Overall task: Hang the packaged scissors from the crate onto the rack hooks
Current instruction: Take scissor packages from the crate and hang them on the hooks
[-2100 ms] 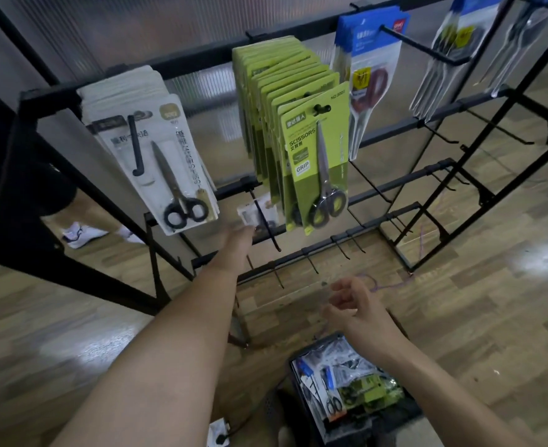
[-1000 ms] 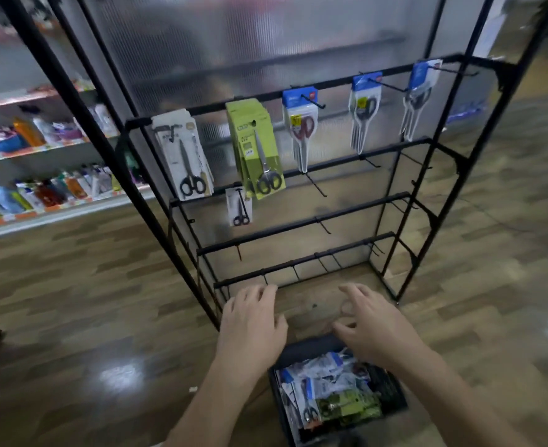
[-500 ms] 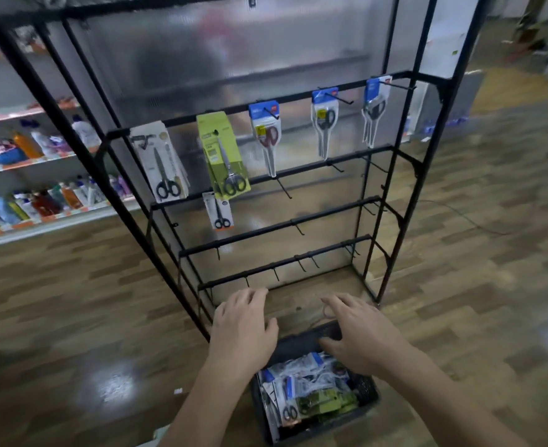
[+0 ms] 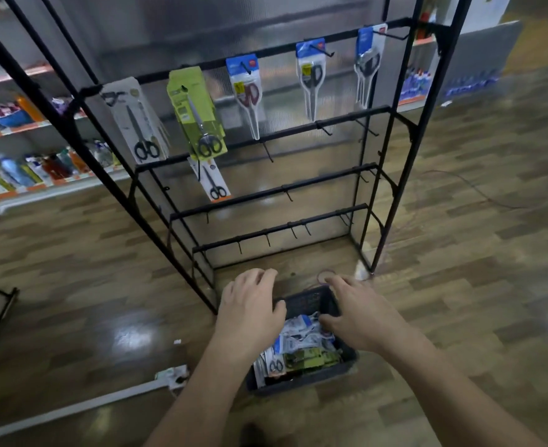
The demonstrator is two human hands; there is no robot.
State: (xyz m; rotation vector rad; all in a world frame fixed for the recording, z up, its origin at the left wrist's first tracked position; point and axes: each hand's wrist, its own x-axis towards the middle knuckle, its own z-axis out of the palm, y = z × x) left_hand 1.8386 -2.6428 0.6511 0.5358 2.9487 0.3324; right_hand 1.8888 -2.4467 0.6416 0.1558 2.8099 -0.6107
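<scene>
Down from the second rail, where it reached two seconds ago, the left hand now hovers level with the right hand above the crate. Both hands are palm-down with fingers spread and released, grasping nothing. The left hand covers the crate's far left corner; the right hand is over its far right side, thumb just above the contents, and whether it touches them I cannot tell.

The crate is dark and stands on the wooden floor at the foot of the rack. Loose packs of scissors fill it, white, blue and green ones jumbled together.

On the rack's top rail hang a white pack, a stack of green packs and three lots of blue-topped packs. One small pack hangs on the second rail, under the green ones. Bare hooks line the lower rails.

A shelf of bottles runs along the left, and a power strip lies on the floor left of the crate.
</scene>
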